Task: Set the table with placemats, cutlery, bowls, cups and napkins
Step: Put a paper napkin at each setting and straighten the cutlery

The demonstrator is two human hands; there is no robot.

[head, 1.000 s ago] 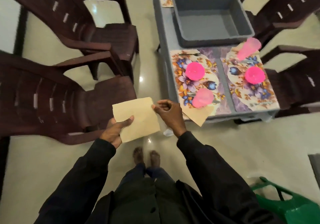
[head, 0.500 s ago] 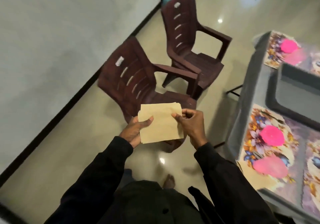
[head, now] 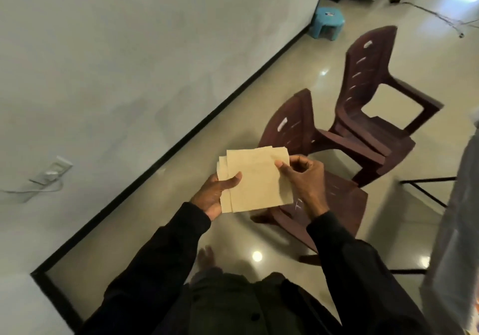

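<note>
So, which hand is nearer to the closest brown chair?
Right. The right hand, pinching the napkins, is in front of the chair seat in this view. The left hand, gripping the stack's other edge, is over the floor to its left.

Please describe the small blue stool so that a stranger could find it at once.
Follow the black skirting along the wall to its far end. There, beyond the two brown chairs, stands the stool: low, armless, the only blue thing.

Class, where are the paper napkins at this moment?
In the head view's centre, the napkins are held between left hand and right hand, before the nearer brown chair.
</note>
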